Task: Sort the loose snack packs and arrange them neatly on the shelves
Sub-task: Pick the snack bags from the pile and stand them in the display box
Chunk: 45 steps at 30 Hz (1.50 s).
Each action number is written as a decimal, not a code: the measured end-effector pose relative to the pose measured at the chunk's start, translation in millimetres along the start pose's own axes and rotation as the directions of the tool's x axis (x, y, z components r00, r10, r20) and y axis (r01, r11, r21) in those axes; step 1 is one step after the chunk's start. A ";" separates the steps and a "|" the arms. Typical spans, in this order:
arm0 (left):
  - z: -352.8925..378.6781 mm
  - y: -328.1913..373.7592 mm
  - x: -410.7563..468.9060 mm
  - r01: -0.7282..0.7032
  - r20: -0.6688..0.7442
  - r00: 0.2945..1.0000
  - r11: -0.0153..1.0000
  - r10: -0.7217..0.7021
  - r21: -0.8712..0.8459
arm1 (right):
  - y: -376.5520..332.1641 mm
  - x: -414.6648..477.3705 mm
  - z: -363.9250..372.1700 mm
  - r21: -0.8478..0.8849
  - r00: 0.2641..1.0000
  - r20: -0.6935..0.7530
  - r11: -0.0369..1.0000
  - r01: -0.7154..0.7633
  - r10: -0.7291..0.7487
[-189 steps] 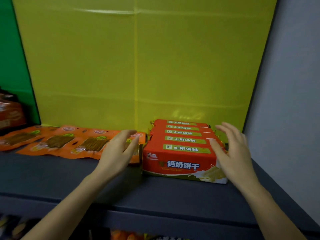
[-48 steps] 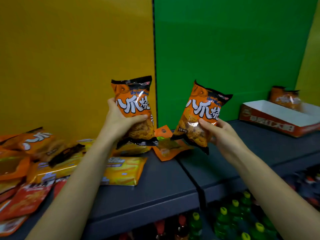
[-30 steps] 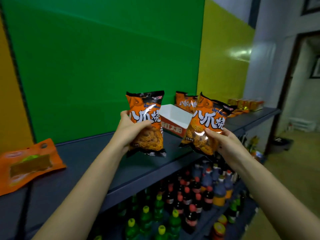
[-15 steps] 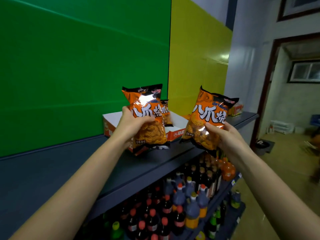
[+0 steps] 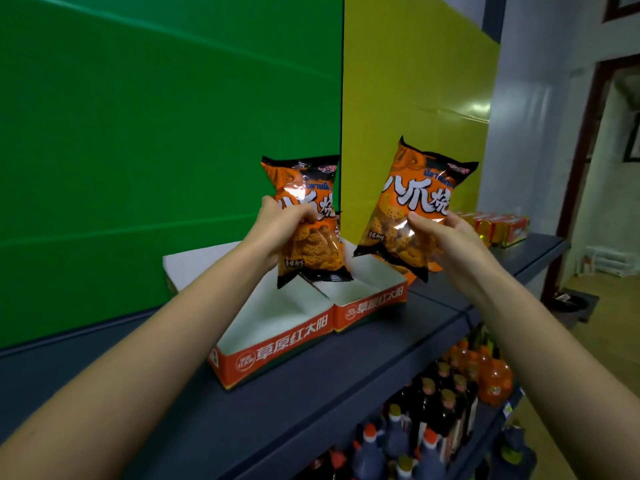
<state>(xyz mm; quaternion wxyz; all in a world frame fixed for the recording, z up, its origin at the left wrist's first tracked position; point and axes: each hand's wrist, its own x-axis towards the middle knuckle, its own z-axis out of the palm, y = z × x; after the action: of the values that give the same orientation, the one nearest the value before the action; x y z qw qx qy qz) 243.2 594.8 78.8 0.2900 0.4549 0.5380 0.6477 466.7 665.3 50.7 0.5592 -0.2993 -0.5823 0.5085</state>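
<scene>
My left hand grips an orange and black snack bag upright, held over the far end of a shallow red and white cardboard tray on the dark shelf. My right hand grips a second matching snack bag, tilted, above the tray's right end. Behind the left bag, the edge of another such bag peeks out inside the tray.
Red and yellow biscuit packs lie further right on the shelf. Below the shelf stand rows of dark bottles and orange drink bottles. Green and yellow panels back the shelf. A doorway opens at the right.
I have turned and moved right along the shelf with both bags. The tray is now closer and directly under the bags; the left bag has come down toward it.
</scene>
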 end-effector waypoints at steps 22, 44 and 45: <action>52.8 -94.5 82.9 0.109 -0.302 0.948 0.790 0.101 0.604 | 81.0 157.1 -11.8 -0.030 0.871 0.476 0.992 -0.123 0.122; 49.9 -91.2 69.5 0.335 -0.481 0.855 0.503 0.193 0.797 | 130.7 192.1 29.9 -0.627 0.775 0.631 0.579 0.521 -0.014; 51.6 -92.0 69.7 0.330 -0.475 0.857 0.494 0.200 0.804 | 130.2 192.0 31.0 -0.656 0.784 0.621 0.536 0.531 -0.016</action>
<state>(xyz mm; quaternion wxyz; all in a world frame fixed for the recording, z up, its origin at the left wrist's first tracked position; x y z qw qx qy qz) 250.1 700.7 10.1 -0.1063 0.3273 0.8620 0.3722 370.9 873.0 1.0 0.2464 -0.2604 -0.9212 0.1510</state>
